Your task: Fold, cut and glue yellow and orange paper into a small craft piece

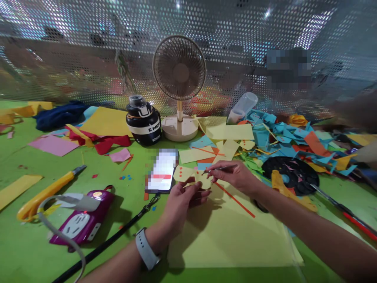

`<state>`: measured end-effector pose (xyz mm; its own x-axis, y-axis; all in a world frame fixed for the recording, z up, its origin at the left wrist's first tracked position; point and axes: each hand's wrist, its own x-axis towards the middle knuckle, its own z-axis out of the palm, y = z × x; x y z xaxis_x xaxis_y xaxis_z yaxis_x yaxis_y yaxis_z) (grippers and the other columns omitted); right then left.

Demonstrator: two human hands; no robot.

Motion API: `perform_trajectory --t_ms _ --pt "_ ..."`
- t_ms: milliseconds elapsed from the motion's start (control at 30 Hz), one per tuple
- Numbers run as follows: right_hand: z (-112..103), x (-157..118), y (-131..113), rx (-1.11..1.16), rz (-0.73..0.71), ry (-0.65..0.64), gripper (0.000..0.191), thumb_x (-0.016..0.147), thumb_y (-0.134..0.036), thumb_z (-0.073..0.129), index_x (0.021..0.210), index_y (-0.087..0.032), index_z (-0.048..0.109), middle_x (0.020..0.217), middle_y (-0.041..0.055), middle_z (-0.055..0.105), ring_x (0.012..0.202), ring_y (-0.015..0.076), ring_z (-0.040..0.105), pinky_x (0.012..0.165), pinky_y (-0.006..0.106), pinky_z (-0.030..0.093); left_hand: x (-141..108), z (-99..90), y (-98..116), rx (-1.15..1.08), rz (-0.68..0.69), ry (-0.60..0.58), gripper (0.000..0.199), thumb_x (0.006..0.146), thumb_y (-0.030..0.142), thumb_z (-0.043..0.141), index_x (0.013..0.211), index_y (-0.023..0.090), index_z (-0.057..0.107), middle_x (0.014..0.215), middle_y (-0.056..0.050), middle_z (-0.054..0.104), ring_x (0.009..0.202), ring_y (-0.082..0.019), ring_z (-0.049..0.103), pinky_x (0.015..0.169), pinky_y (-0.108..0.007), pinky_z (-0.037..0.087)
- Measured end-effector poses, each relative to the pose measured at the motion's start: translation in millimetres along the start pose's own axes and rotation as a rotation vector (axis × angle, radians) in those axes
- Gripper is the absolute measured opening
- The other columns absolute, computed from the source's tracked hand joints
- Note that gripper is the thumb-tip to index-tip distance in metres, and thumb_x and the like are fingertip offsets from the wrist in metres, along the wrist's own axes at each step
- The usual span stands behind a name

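Bearing orange dots (198, 172), yellow paper (205, 182)

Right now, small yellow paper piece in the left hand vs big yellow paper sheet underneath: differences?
Size: the piece is far smaller than the sheet. Pose: the left hand holds the piece up; the sheet lies flat. Markings: the piece has red dots; the sheet carries an orange strip. Both: yellow paper.
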<state>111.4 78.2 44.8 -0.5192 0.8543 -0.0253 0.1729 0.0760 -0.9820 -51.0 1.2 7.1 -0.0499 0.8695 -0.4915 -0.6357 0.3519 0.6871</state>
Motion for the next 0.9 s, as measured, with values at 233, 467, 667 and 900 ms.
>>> perform_trajectory --t_ms 233,467,667,900 --pt "5.0 -0.6 3.6 -0.034 -0.003 -0.069 0.025 0.074 -0.039 0.072 0.089 -0.019 0.076 0.078 0.004 0.072 0.068 0.0141 0.066 0.068 0.029 0.055 -2.3 0.6 0.9 0.0 0.001 -0.04 0.017 0.081 0.009 0.066 0.092 0.015 0.054 0.075 -0.005 0.071 0.066 -0.02 0.072 0.06 -0.026 0.058" --pt "3.6 -6.4 0.3 0.006 0.032 0.054 0.024 0.072 -0.038 0.073 0.083 -0.017 0.075 0.077 0.0056 0.073 0.059 0.0121 0.061 0.062 0.028 0.054 -2.8 0.3 -0.7 0.005 0.017 -0.044 0.02 0.079 0.011 0.068 0.093 0.016 0.055 0.079 -0.006 0.071 0.066 -0.02 0.072 0.06 -0.027 0.059" --pt "6.4 -6.8 -1.6 0.028 0.027 0.042 0.017 0.069 -0.033 0.074 0.079 -0.02 0.076 0.076 0.003 0.073 0.061 0.0116 0.061 0.061 0.026 0.054 -4.6 0.2 -2.0 0.029 0.015 -0.075 0.021 0.078 0.012 0.07 0.093 0.015 0.056 0.082 -0.007 0.07 0.069 -0.021 0.072 0.061 -0.029 0.059" --pt "5.3 -6.5 -4.9 0.074 0.028 0.066 0.019 0.068 -0.033 0.074 0.079 -0.017 0.074 0.072 0.003 0.071 0.055 0.01 0.06 0.055 0.024 0.052 -7.0 2.2 -0.3 0.04 0.019 -0.087 0.022 0.076 0.012 0.072 0.091 0.014 0.057 0.079 -0.007 0.07 0.066 -0.021 0.072 0.058 -0.029 0.058"
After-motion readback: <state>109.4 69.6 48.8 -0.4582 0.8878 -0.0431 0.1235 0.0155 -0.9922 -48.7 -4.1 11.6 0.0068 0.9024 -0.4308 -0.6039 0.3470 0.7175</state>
